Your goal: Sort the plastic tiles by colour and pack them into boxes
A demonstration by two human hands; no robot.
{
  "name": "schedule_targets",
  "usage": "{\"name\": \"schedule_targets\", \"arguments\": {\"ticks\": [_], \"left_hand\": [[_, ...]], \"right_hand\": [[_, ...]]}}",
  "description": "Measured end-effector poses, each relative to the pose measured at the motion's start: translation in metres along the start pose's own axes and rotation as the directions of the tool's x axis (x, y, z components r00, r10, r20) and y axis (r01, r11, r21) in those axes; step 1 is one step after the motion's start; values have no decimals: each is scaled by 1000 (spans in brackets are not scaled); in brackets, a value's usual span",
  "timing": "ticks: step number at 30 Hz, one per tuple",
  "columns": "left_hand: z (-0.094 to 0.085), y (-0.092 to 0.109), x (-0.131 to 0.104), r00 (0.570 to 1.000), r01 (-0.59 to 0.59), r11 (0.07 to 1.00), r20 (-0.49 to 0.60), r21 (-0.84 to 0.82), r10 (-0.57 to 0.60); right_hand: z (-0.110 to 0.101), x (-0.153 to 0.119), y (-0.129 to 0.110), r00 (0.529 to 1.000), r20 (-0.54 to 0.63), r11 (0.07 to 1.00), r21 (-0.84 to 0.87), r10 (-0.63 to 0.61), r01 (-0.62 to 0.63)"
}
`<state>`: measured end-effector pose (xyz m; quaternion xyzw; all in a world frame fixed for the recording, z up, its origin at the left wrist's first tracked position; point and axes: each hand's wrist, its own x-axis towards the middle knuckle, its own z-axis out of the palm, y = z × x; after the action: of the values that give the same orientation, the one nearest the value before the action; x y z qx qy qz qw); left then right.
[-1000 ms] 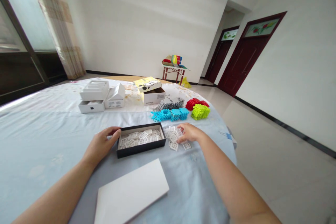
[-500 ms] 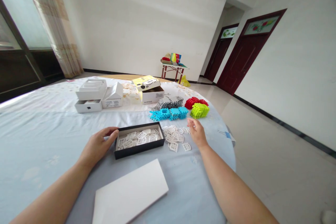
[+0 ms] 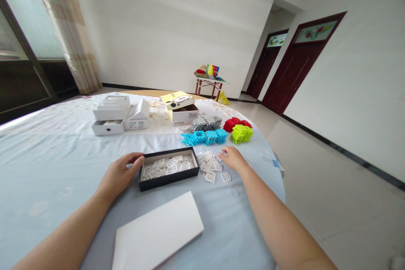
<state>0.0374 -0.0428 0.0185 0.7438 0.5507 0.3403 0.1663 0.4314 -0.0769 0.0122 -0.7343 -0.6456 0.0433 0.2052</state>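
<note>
My left hand (image 3: pixel 122 174) grips the left end of a black open box (image 3: pixel 169 180), its thumb and fingers on the rim. Inside the box lies a heap of white plastic lattice pieces (image 3: pixel 171 163). To the right of the box, more white lattice pieces (image 3: pixel 209 162) are spread loosely on the tablecloth. My right hand (image 3: pixel 234 158) reaches over the right side of that loose pile, palm down, fingers slightly bent and apart. I see nothing held in it. A white flat box lid (image 3: pixel 160 232) lies in front of the black box.
Behind the pile stand blue (image 3: pixel 205 136), grey (image 3: pixel 207 124), red (image 3: pixel 232 124) and lime-green (image 3: pixel 241 133) stacks of plastic pieces. White boxes (image 3: pixel 109 127) and a yellow-lidded box (image 3: pixel 185 117) sit farther back. The round table's edge (image 3: pixel 282 177) curves away at right.
My right hand has moved a little left and turned palm down, onto the edge of the loose white pieces. My left hand stays on the black box.
</note>
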Motion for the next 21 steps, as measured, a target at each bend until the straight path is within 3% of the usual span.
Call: {"name": "schedule_targets", "arguments": {"ticks": [3, 7, 14, 21], "left_hand": [[0, 1, 0, 1000, 6, 1000, -6, -3, -6], [-2, 7, -1, 1000, 23, 1000, -14, 5, -23], [-4, 11, -2, 999, 37, 999, -24, 3, -37], [-3, 10, -1, 999, 36, 999, -14, -1, -36]], "right_hand": [[1, 8, -20, 991, 102, 988, 137, -81, 67], [5, 14, -37, 976, 148, 967, 225, -159, 123], [9, 16, -32, 978, 136, 927, 361, -157, 99], [5, 18, -30, 981, 88, 753, 655, -171, 72]]}}
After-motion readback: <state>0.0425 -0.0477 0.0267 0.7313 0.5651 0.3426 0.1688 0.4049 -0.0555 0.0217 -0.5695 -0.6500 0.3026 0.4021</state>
